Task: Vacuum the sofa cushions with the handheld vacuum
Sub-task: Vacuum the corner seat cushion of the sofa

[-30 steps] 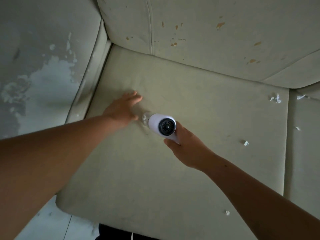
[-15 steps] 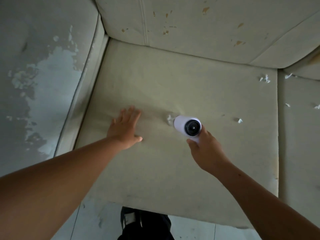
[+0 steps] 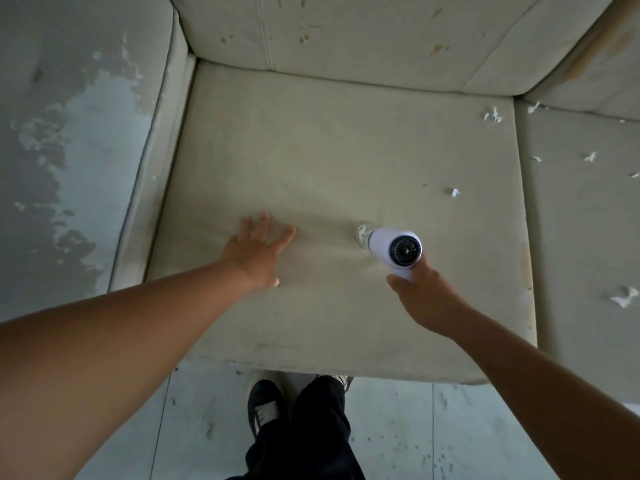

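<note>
From the head camera, the seat cushion [image 3: 346, 161] fills the middle of the frame. Its left edge runs along the sofa arm [image 3: 69, 133], its back edge meets the back cushion [image 3: 363, 39], and its front edge hangs over the tiled floor [image 3: 450, 427]. A seam on the right separates it from the next seat cushion [image 3: 581, 220].

The right hand [image 3: 424, 303] is wrapped around the grip of the white handheld vacuum [image 3: 394, 247], whose clear nozzle presses into the fabric right of center, puckering it. The left hand [image 3: 258, 251] lies flat with fingers spread wide on the cushion, well apart from the vacuum, holding nothing.

The cushion surface behind and left of the nozzle is bare. White scraps [image 3: 454, 192] lie near the right seam, more sit at the back right corner, and several dot the next cushion. The person's dark trousers [image 3: 311, 438] and a shoe [image 3: 265, 407] stand just before the front edge.
</note>
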